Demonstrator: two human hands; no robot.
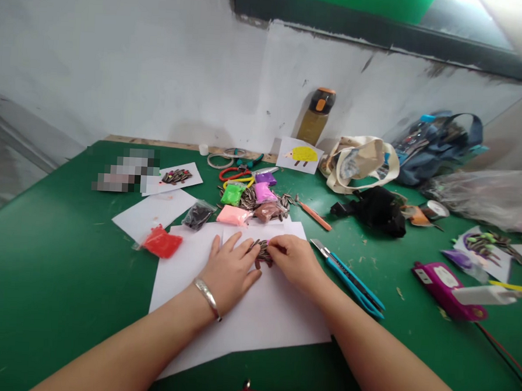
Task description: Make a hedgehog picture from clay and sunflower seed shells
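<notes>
On the white paper (pixel 255 312) in front of me is a hedgehog-like shape of striped sunflower seeds (pixel 263 253), with small brown pieces along its lower edge. My left hand (pixel 228 269), a silver bangle at its wrist, lies flat with fingers spread and fingertips at the shape's left side. From the right, my right hand (pixel 295 260) pinches at the shape's upper right edge. A bit of pink shows by those fingertips, but what they hold is too small to make out. Just beyond lie loose sunflower seeds (pixel 247 199) and a packet of peach clay (pixel 233 215).
Red clay (pixel 163 241) and a black clay packet (pixel 199 214) sit to the left. A blue utility knife (pixel 348 276) lies right of the paper, near an orange-handled tool (pixel 313 214). Scissors (pixel 240 174), a bottle (pixel 315 116) and a hedgehog picture (pixel 300 155) stand farther back. A magenta power strip (pixel 448 290) is at right.
</notes>
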